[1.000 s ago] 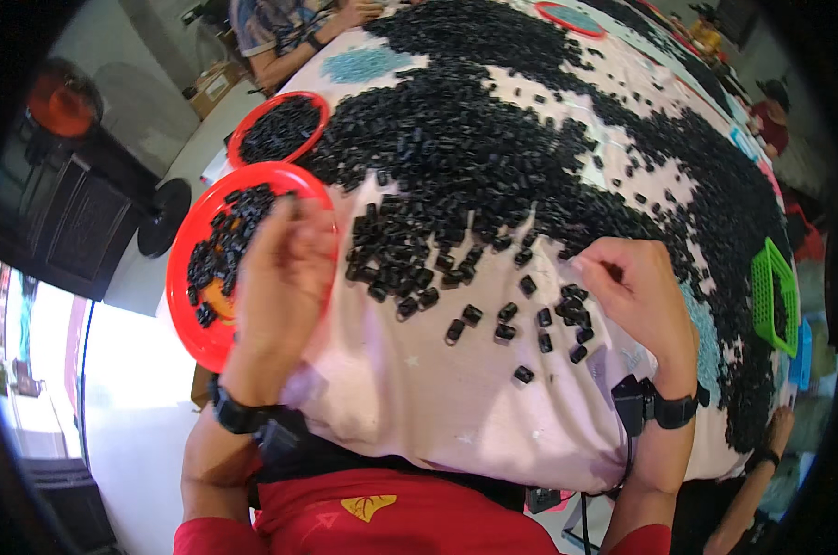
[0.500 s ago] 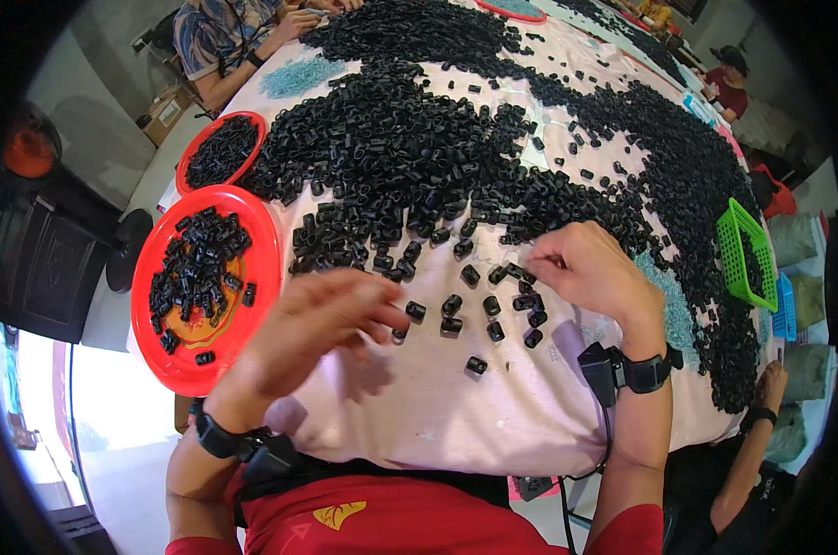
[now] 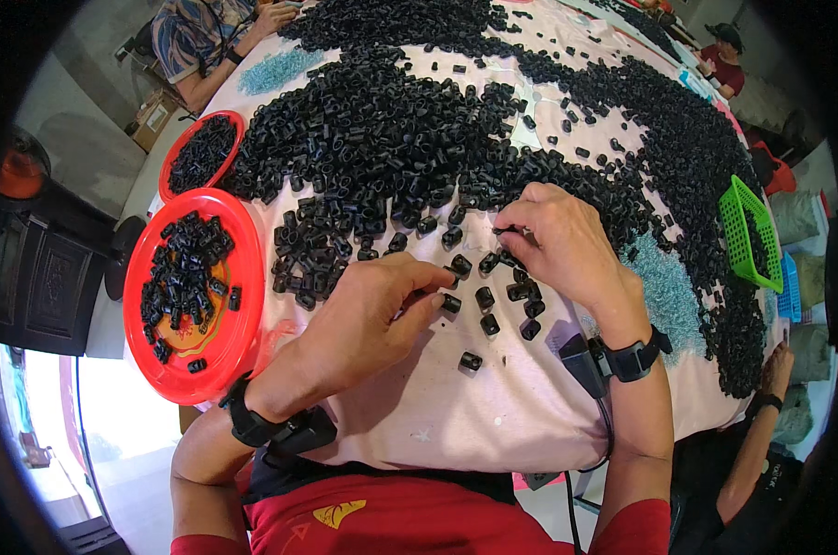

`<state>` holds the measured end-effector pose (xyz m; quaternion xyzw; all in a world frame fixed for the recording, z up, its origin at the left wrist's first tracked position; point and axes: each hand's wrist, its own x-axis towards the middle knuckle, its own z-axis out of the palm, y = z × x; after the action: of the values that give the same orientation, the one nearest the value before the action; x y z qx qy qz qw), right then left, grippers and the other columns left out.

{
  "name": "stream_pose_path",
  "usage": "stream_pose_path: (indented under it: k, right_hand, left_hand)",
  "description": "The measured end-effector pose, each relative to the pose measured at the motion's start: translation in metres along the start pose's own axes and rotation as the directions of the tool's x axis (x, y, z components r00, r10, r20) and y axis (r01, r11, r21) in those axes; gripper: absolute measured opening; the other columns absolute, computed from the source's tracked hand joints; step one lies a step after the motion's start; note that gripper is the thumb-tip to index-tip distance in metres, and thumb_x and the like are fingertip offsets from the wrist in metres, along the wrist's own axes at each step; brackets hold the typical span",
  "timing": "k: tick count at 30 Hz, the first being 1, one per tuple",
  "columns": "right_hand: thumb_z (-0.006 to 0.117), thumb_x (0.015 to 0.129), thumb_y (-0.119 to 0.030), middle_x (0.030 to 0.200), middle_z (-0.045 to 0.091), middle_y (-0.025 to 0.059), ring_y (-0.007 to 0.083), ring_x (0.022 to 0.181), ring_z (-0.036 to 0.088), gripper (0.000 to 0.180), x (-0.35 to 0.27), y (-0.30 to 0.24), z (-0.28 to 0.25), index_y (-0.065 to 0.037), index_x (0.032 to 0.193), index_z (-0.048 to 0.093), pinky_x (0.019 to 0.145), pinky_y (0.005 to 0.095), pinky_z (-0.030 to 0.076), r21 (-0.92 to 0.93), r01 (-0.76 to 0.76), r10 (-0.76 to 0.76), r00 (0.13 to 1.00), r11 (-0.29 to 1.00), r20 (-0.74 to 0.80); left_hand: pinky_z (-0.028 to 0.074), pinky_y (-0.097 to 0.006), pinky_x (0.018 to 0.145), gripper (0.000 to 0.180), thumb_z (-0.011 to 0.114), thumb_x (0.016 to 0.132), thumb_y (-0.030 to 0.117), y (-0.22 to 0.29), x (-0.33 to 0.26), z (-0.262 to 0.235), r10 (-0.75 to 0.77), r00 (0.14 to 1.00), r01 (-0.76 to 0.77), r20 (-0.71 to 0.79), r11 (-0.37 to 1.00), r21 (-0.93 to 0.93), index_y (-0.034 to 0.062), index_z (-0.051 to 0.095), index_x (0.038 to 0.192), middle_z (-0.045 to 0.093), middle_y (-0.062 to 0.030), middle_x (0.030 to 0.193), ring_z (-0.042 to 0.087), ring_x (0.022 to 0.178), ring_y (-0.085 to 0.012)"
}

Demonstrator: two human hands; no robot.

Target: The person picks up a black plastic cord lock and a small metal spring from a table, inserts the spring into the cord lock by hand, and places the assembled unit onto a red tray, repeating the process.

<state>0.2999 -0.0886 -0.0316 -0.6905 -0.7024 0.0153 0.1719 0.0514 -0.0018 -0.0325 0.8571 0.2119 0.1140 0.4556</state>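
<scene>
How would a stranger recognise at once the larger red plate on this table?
Start at the pink tablecloth and go to its left edge. The larger red plate sits there, left of the person's left hand, carrying black pieces. Unlike the smaller red plate beyond it, its orange middle shows.

A workshop: one broad cloth-covered surface [image 3: 419,407] is heaped with hundreds of small black parts [image 3: 372,120] and piles of pale blue pieces [image 3: 659,287], with red plates [image 3: 243,314] and a green basket [image 3: 735,231] at its edges. A person in a patterned shirt [image 3: 183,46] and one in dark red [image 3: 726,69] are beside it. Behind stand plain grey walls [image 3: 81,92] and, seemingly, a fan [image 3: 19,176] in the dim rim.
</scene>
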Motion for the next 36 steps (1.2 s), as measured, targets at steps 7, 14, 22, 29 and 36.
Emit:
stream_pose_path:
  k: [7, 14, 22, 29, 36]
  right_hand:
    - [0.072, 0.084, -0.009, 0.083, 0.073, 0.0166, 0.0348, 0.079, 0.073, 0.014, 0.001, -0.008, -0.015, -0.004, 0.096, 0.076, 0.075, 0.042, 0.057, 0.195, -0.087, 0.088, 0.996, 0.977, 0.001]
    - [0.072, 0.081, -0.008, 0.08, 0.074, 0.0179, 0.0341, 0.077, 0.074, 0.013, -0.005, 0.005, -0.038, -0.001, 0.09, 0.076, 0.074, 0.0396, 0.058, 0.133, -0.263, 0.233, 0.951, 0.956, 0.205]
    - [0.069, 0.079, -0.009, 0.082, 0.074, 0.0188, 0.0355, 0.079, 0.073, 0.013, -0.008, 0.013, -0.037, -0.001, 0.087, 0.076, 0.075, 0.0416, 0.057, 0.124, -0.271, 0.235, 0.94, 0.955, 0.247]
    - [0.067, 0.079, -0.009, 0.08, 0.073, 0.0197, 0.037, 0.079, 0.073, 0.013, -0.006, 0.007, -0.039, -0.001, 0.085, 0.076, 0.075, 0.0442, 0.057, 0.112, -0.248, 0.219, 0.95, 0.962, 0.224]
    - [0.067, 0.078, -0.008, 0.079, 0.072, 0.0197, 0.0375, 0.078, 0.072, 0.012, -0.01, 0.012, -0.039, -0.002, 0.085, 0.075, 0.075, 0.044, 0.057, 0.106, -0.205, 0.184, 0.966, 0.973, 0.182]
  left_hand:
    - [0.053, -0.037, 0.071, 0.022, 0.072, 0.086, 0.007, 0.0, 0.009, 0.009, 0.194, 0.98, -0.173, -0.046, 0.942, 0.286, 0.0021, 0.071, 0.107, 0.067, -0.0134, 0.091, 0.067, 0.078, -0.0289]
    - [0.052, -0.044, 0.079, 0.016, 0.071, 0.087, 0.009, 0.007, 0.028, 0.01, 0.139, 0.99, -0.133, 0.001, 0.948, 0.29, 0.0023, 0.069, 0.101, 0.068, -0.0141, 0.101, 0.065, 0.091, -0.0333]
    - [0.05, -0.043, 0.092, 0.031, 0.067, 0.091, 0.009, -0.001, 0.07, 0.019, 0.285, 0.958, -0.221, -0.036, 0.81, 0.544, 0.0, 0.067, 0.12, 0.063, -0.0174, 0.121, 0.058, 0.107, -0.0363]
    - [0.049, -0.043, 0.093, 0.019, 0.067, 0.089, 0.009, -0.005, 0.091, 0.026, 0.384, 0.913, -0.242, -0.134, 0.777, 0.581, 0.0012, 0.07, 0.106, 0.063, -0.0149, 0.114, 0.057, 0.108, -0.0348]
    - [0.049, -0.045, 0.088, 0.015, 0.065, 0.09, 0.01, -0.001, 0.079, 0.008, 0.144, 0.989, -0.11, -0.032, 0.864, 0.491, 0.0039, 0.069, 0.104, 0.062, -0.0147, 0.1, 0.06, 0.098, -0.0364]
